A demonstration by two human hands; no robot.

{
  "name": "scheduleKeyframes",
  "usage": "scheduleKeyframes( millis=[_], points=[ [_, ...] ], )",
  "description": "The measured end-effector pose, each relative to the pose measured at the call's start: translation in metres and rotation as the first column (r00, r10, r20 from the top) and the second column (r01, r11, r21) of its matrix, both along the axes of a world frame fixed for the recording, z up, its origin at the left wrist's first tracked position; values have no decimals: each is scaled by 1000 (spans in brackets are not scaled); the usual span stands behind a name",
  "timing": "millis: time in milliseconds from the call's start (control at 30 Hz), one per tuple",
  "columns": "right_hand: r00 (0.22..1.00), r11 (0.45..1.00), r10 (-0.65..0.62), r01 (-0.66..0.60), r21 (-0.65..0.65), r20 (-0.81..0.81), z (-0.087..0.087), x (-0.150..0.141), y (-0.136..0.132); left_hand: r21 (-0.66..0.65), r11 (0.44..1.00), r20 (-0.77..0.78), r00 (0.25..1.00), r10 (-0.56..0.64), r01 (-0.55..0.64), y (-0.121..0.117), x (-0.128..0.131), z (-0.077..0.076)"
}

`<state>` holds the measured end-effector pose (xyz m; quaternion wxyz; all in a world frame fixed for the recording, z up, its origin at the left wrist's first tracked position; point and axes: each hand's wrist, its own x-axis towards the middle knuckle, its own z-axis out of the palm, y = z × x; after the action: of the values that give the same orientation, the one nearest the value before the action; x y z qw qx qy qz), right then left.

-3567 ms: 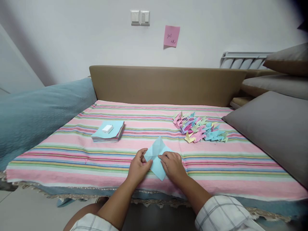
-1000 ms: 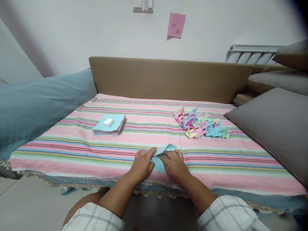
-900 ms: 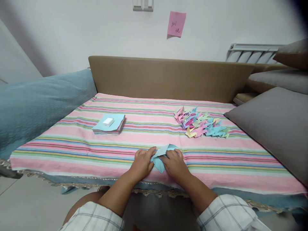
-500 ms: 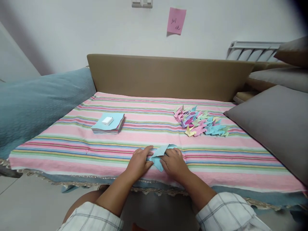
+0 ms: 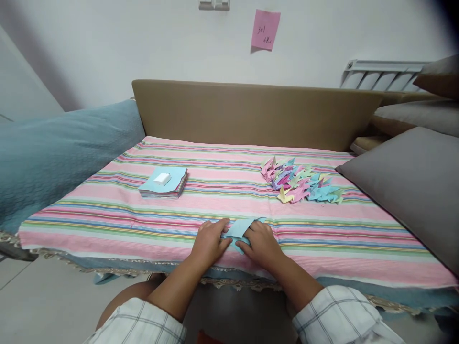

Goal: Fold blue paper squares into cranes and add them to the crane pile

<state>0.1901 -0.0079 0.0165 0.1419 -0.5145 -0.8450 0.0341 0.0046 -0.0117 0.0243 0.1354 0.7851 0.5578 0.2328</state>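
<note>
A partly folded sheet of light blue paper (image 5: 239,228) lies on the striped cloth close to the front edge, one flap raised and leaning over. My left hand (image 5: 211,242) is at its left side, thumb and fingers closed on the paper's edge. On the other side my right hand (image 5: 263,242) has its fingers tucked at the raised flap and its thumb on the lower part. The fingertips of my right hand are partly hidden by the flap.
A stack of coloured paper (image 5: 164,186) with a small white block (image 5: 162,179) on top stands at left. Several folded paper cranes (image 5: 299,181) lie in a heap at right. Grey cushions (image 5: 405,186) border the right side, a blue-covered armrest (image 5: 71,143) the left.
The raised flap of the blue paper has come down toward me and lies flatter over the lower part. Both hands stay at about the same place on it. The camera view has shifted slightly.
</note>
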Motion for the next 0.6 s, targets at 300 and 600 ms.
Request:
scheduleKeyframes(
  millis=[300, 600],
  points=[
    [1000, 1000, -5, 5, -16, -1, 1, 0, -1, -1, 1000, -42, 999, 12, -12, 2, 1, -1],
    [998, 993, 55, -56, 100, 18, -2, 0, -3, 59, 994, -162, 984, -80, 91, 0, 3, -6]
  ],
)
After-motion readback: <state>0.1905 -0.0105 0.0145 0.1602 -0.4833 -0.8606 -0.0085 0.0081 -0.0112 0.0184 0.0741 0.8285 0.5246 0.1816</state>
